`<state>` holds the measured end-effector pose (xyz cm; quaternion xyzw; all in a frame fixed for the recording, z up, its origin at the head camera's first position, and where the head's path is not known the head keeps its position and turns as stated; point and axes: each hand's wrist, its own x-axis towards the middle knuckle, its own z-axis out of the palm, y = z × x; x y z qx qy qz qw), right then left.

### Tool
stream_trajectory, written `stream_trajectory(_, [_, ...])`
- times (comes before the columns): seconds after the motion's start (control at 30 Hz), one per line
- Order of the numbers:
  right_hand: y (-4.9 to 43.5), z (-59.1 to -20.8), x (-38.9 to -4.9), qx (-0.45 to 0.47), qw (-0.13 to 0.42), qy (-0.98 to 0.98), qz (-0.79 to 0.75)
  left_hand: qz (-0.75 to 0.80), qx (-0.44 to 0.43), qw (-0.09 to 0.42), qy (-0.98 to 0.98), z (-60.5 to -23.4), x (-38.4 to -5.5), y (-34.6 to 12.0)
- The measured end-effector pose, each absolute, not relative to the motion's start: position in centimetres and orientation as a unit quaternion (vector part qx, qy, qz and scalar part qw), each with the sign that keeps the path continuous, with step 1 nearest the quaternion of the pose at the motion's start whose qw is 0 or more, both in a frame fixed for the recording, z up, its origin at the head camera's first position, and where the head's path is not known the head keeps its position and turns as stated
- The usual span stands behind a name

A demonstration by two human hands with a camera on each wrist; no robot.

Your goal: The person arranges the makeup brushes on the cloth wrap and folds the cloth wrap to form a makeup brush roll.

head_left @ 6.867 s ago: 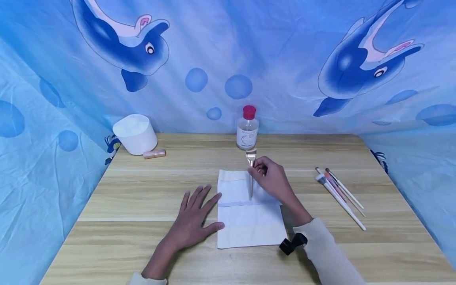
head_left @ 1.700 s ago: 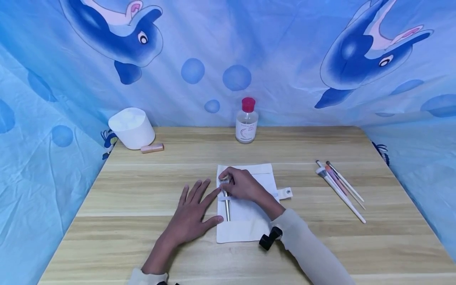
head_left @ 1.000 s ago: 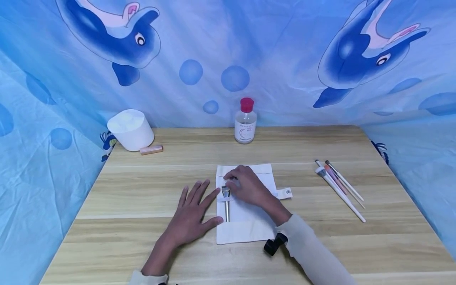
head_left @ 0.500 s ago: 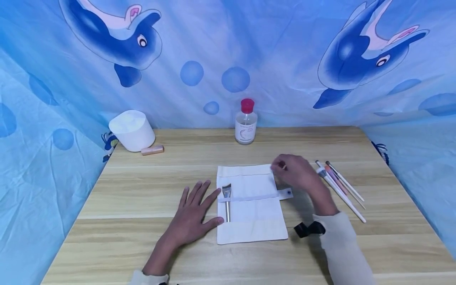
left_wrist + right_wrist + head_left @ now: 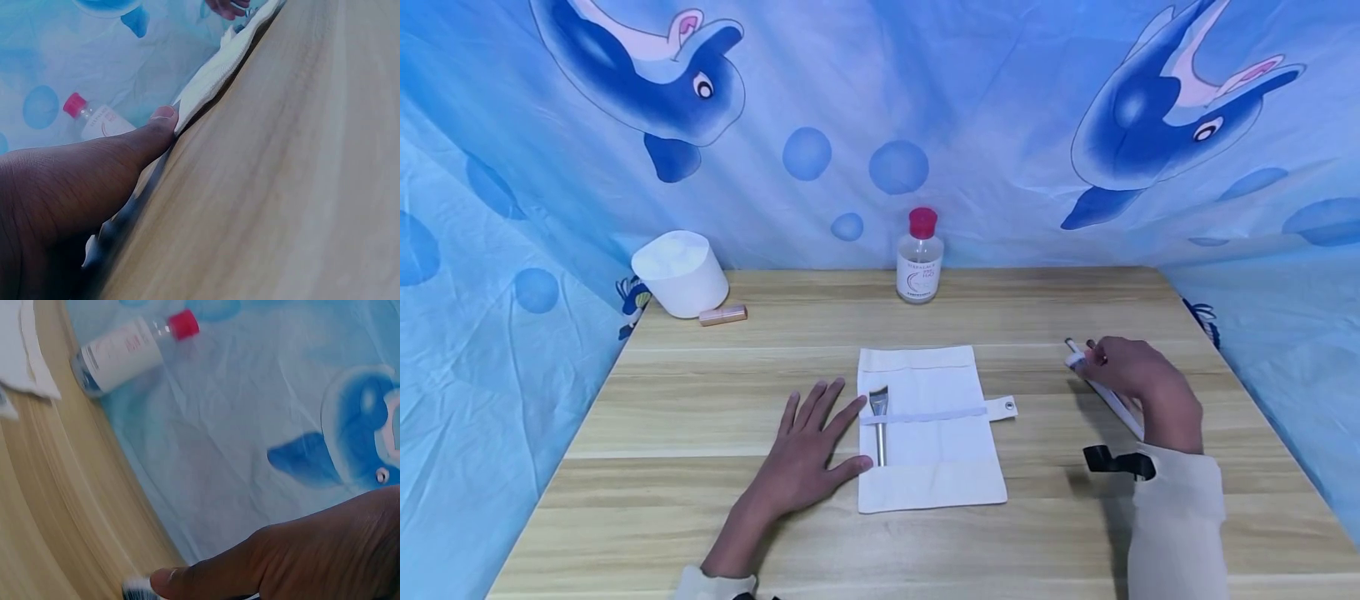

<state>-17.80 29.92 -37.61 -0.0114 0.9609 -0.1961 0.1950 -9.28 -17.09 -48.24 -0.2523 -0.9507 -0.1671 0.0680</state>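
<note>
Touching pouch, left hand, right hand at brushes

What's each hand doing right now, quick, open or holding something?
Left hand: open and spread, touching the edge of the white rectangular fabric pouch.
Right hand: curled over the slim white-handled makeup brushes; cannot tell whether it grips one.

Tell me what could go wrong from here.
The right hand is over the white-handled makeup brush, close beside a slender dark-tipped brush, so it might catch or nudge both.
The silver flat-headed brush lies under a narrow pale strap and might slip if the white cloth pouch is tilted.
The left hand touches only the pouch's left edge, so the opposite edge might shift.
</note>
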Motion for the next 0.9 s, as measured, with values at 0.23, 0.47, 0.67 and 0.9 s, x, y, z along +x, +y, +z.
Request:
stream_trajectory(0.23, [31.6, -38.3, -18.0, 0.020, 0.237, 0.952, -0.191, -0.171, -0.252, 0.067, -0.950, -48.3, -9.3, -17.1])
stream_trajectory(0.47, [31.9, -39.2, -18.3, 0.026, 0.243, 0.951, -0.190, -0.172, -0.254, 0.066, -0.949, -48.3, -9.3, -17.2])
stream_trajectory(0.67, [31.5, -39.5, -18.5, 0.035, 0.245, 0.950, -0.192, -0.172, -0.252, 0.061, -0.951, -48.3, -9.4, -17.2])
stream_trajectory(0.9, [30.1, -39.7, -18.8, 0.029, 0.243, 0.956, -0.164, -0.169, -0.252, 0.062, -0.951, -48.4, -9.5, -17.2])
